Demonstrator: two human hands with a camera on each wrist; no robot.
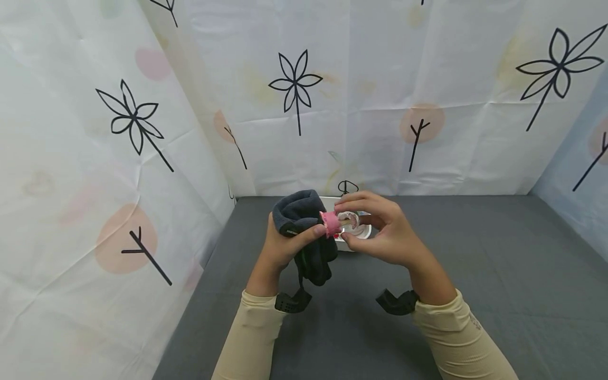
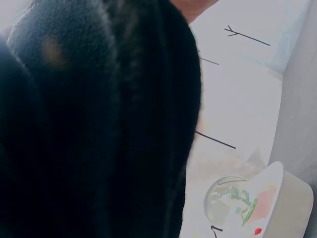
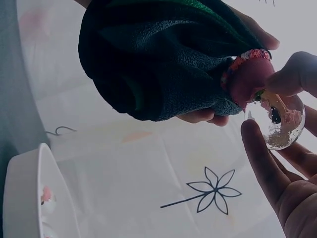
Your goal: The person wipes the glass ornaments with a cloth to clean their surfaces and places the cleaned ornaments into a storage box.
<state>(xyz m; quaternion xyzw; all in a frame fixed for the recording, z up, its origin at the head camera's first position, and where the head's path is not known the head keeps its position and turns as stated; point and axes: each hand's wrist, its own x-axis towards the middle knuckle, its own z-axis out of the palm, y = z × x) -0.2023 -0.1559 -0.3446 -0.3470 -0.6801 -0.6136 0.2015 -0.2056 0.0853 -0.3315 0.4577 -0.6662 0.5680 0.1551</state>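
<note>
In the head view, a small snow globe (image 1: 331, 224) with a pink base and a clear ball is held up between both hands. My left hand (image 1: 284, 244) grips a bunched dark grey cloth (image 1: 304, 208), its thumb lying against the pink base. Around the clear ball curl the fingers and thumb of my right hand (image 1: 382, 229). The right wrist view shows the snow globe (image 3: 277, 121) tilted, with a small figure inside and its base against the cloth (image 3: 158, 64). Dark fabric (image 2: 109, 119) fills much of the left wrist view and hides the left fingers.
Behind the hands, a white container (image 1: 345, 246) stands on the grey tabletop (image 1: 475, 264), partly hidden. A clear round item (image 2: 230, 198) and colourful bits show in it. Patterned white fabric (image 1: 370, 68) hangs behind and at the sides.
</note>
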